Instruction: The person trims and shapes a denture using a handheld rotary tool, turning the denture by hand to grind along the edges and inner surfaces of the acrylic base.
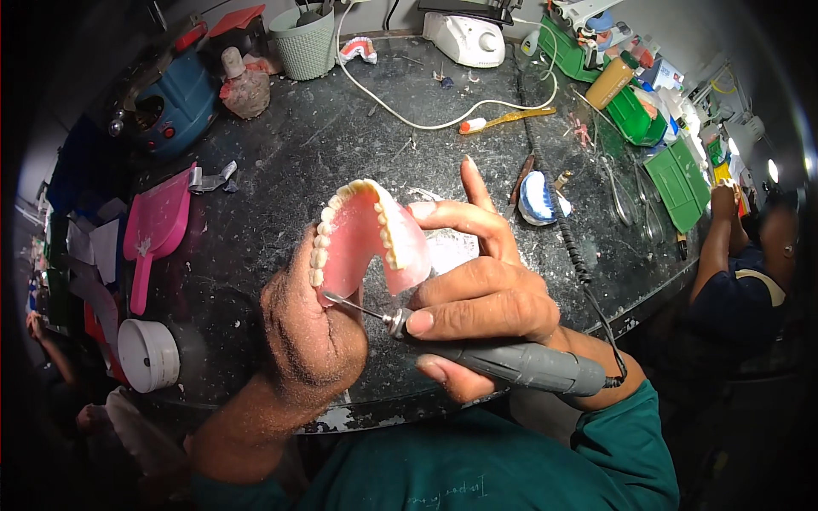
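A pink denture (348,228) with a row of cream teeth is held up over the worktable by my left hand (313,332), which is closed on its left side and dusted with fine powder. My right hand (486,298) grips a dark grey rotary handpiece (520,364) between thumb and fingers. Its thin metal bur (354,305) points left and meets or nearly meets the denture's lower left end; I cannot tell which. One right fingertip rests against the denture's right side, while another finger stretches upward. The handpiece's coiled black cord (573,255) runs up the table.
On the dark, powder-strewn table (256,264) are a pink dustpan (162,221), a round white container (148,355), a blue-and-white dental model (537,198) and an orange-handled brush (507,119). A white control unit (467,41) stands behind. Another person (741,272) sits at the right.
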### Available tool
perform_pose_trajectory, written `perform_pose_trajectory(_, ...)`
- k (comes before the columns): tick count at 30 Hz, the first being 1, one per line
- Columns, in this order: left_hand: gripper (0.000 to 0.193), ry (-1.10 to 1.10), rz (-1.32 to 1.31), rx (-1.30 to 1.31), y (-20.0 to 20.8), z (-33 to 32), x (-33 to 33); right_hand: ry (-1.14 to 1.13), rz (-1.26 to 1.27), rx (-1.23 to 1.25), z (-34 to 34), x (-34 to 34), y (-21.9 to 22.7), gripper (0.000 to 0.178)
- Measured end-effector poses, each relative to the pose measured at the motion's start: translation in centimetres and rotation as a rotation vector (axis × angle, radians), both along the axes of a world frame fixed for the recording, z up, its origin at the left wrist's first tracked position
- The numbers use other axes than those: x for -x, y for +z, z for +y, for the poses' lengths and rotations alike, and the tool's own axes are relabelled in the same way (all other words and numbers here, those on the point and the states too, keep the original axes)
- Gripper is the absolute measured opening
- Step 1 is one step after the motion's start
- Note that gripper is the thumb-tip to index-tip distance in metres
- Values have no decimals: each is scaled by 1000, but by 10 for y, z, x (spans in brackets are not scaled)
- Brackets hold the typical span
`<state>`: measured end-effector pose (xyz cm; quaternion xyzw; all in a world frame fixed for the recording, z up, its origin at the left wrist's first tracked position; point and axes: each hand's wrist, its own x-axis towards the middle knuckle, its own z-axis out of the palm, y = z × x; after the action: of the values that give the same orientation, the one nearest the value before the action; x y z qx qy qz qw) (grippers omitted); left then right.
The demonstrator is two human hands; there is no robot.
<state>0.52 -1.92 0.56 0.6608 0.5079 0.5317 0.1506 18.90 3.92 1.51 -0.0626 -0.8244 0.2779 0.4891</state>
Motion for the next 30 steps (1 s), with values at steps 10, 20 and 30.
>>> perform_pose_trajectory(10,37,-32,-68,106,9,-2,-2,-32,53,74,-2,-2,-5,29)
perform_pose_trajectory(20,46,-20,-47,202,3,-8,3,-18,63,57,-1,-1,-4,23)
perform_pose_trajectory(30,44,-25,-93,234,10,-7,0,50,10,30,-3,-2,4,38)
